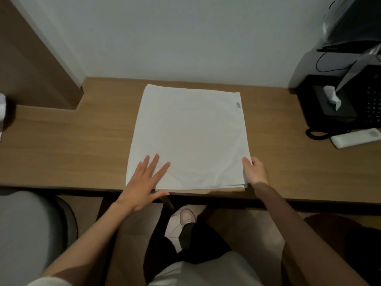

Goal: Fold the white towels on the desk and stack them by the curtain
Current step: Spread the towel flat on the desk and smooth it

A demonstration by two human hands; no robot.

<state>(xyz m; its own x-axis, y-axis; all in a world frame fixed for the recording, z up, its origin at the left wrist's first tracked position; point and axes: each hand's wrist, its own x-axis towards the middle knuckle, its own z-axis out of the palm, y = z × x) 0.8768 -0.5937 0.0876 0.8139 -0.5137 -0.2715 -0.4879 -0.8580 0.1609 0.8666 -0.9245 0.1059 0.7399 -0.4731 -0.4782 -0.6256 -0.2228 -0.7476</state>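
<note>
The grip of the right hand is clamping the white towel at its 4 o'clock corner, fingers curling around the layers. The towel is lying flat at the middle of the surface. At 2 o'clock, a black tissue box is holding a tissue that is poking out. The left hand is pressing flat at 7 o'clock, fingers spread.
</note>
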